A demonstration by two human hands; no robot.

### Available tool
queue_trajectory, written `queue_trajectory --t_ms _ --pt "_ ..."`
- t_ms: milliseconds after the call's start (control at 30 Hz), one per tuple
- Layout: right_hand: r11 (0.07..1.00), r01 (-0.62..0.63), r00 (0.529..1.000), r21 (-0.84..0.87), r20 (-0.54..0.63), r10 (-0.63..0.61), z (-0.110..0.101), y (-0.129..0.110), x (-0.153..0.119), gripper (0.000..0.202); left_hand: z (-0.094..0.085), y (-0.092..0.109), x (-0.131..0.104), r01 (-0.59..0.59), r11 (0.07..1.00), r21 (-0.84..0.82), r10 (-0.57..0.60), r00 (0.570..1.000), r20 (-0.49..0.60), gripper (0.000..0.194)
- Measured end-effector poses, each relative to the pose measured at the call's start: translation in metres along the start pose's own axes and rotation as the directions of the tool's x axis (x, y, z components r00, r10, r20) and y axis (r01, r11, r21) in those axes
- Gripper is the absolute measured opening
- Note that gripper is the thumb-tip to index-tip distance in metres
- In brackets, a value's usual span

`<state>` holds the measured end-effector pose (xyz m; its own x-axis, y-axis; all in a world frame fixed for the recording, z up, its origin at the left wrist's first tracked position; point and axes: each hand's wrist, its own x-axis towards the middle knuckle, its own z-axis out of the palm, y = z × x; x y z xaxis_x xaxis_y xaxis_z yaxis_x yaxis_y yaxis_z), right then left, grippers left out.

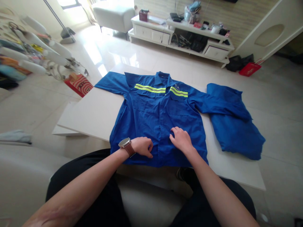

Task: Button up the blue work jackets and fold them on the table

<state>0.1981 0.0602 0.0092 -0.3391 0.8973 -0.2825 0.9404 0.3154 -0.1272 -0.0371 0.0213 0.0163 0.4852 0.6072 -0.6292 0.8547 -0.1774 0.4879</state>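
Observation:
A blue work jacket (146,123) lies spread front side up on the white table (90,113), its collar pointing away from me. Yellow and grey reflective stripes cross its chest. My left hand (142,146), with a watch (125,143) on a brown strap at the wrist, is over the lower front of the jacket, fingers loosely bent and the thumb apart. To the right of the front placket, my right hand (181,139) rests on or just above the cloth, fingers apart. Neither hand grips anything. Whether the left fingertips touch the fabric, I cannot tell.
A folded blue garment (236,132) lies at the table's right end, partly under the jacket's sleeve. Beyond stand a white TV cabinet (151,34) with small items and a pale ottoman (113,15). A red paper bag (79,84) is at the left, a red box (250,69) at the far right.

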Motion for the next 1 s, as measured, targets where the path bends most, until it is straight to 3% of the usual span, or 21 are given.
queue_trajectory --t_ms 100,167,267,433,567,667,767,1000 --pt "0.993 0.083 0.996 0.086 0.035 -0.087 0.012 0.005 -0.002 0.051 0.000 -0.004 0.007 -0.063 0.995 0.076 0.085 0.939 -0.334 0.036" --pt "0.987 0.121 0.989 0.103 0.077 -0.129 0.019 0.008 -0.005 0.058 0.005 -0.005 0.011 -0.045 0.987 0.152 0.107 0.896 -0.430 0.057" --pt "0.979 0.171 0.979 0.113 0.089 -0.181 0.024 0.011 -0.011 0.061 0.012 -0.006 0.013 -0.020 0.976 0.217 0.106 0.912 -0.396 0.075" --pt "0.960 0.222 0.958 0.170 0.146 -0.247 0.015 0.012 -0.026 0.059 0.005 -0.002 0.005 0.013 0.973 0.230 0.072 0.932 -0.356 0.043" --pt "0.960 0.205 0.948 0.189 0.207 -0.243 0.004 0.006 -0.036 0.039 -0.001 -0.001 0.004 0.008 0.976 0.217 0.067 0.940 -0.335 0.028" --pt "0.971 0.187 0.967 0.145 0.148 -0.209 0.003 0.003 -0.035 0.030 0.004 -0.003 0.007 -0.006 0.983 0.182 0.066 0.944 -0.323 0.019" --pt "0.957 0.258 0.960 0.130 0.074 -0.269 0.007 0.001 -0.030 0.026 0.008 -0.003 0.010 -0.008 0.987 0.161 0.056 0.952 -0.301 0.015" --pt "0.928 0.353 0.935 0.114 -0.031 -0.352 0.005 -0.015 -0.025 0.023 0.003 0.005 0.024 0.153 0.984 0.093 -0.104 0.911 -0.399 0.022"
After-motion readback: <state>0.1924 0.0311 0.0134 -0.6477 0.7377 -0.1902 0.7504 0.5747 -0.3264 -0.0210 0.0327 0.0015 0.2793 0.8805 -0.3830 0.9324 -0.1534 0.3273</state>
